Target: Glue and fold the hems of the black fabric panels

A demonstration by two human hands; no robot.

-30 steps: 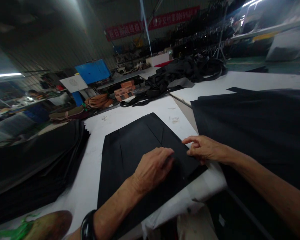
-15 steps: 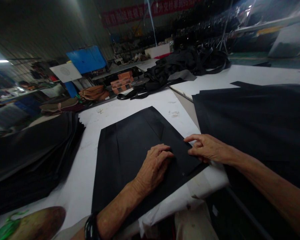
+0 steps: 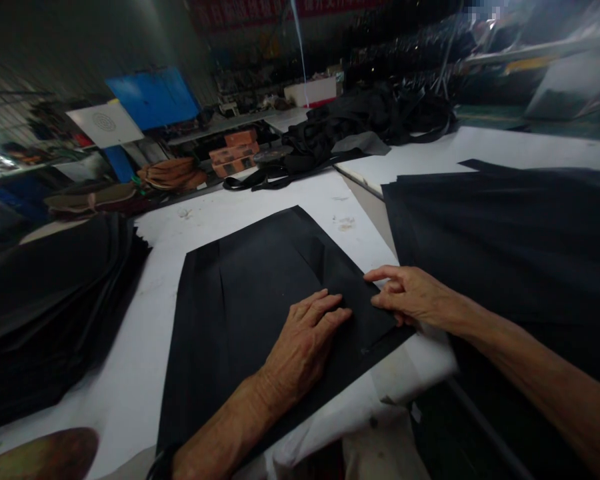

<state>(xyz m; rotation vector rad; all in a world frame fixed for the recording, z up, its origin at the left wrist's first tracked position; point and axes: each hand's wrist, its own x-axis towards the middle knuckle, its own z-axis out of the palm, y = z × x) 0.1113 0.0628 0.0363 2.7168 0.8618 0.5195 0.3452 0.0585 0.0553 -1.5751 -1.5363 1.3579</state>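
A flat black fabric panel (image 3: pixel 260 267), with sewn seams or folds showing near its left side and upper right, lies on a white-covered table (image 3: pixel 125 333). Flat on the middle of this panel rests my left hand (image 3: pixel 305 340), fingers stretched toward the right and nothing held. My right hand (image 3: pixel 405 293) is at the panel's right edge. Its index finger points left along the edge, the thumb is apart from it below, and the other fingers curl under. Both fingertips touch the black fabric or its border.
Stacked black fabric pieces lie on the left (image 3: pixel 55 287) and a larger black sheet (image 3: pixel 505 233) on the right. Behind are a heap of black straps (image 3: pixel 350 130), orange boxes (image 3: pixel 235 153) and a brown bundle (image 3: pixel 173 175). A rounded brownish object (image 3: pixel 50 453) sits at lower left.
The view has shifted slightly, so things on the left sit further left. My left hand's fingers lie a little flatter and more spread. My right hand stays at the panel's edge.
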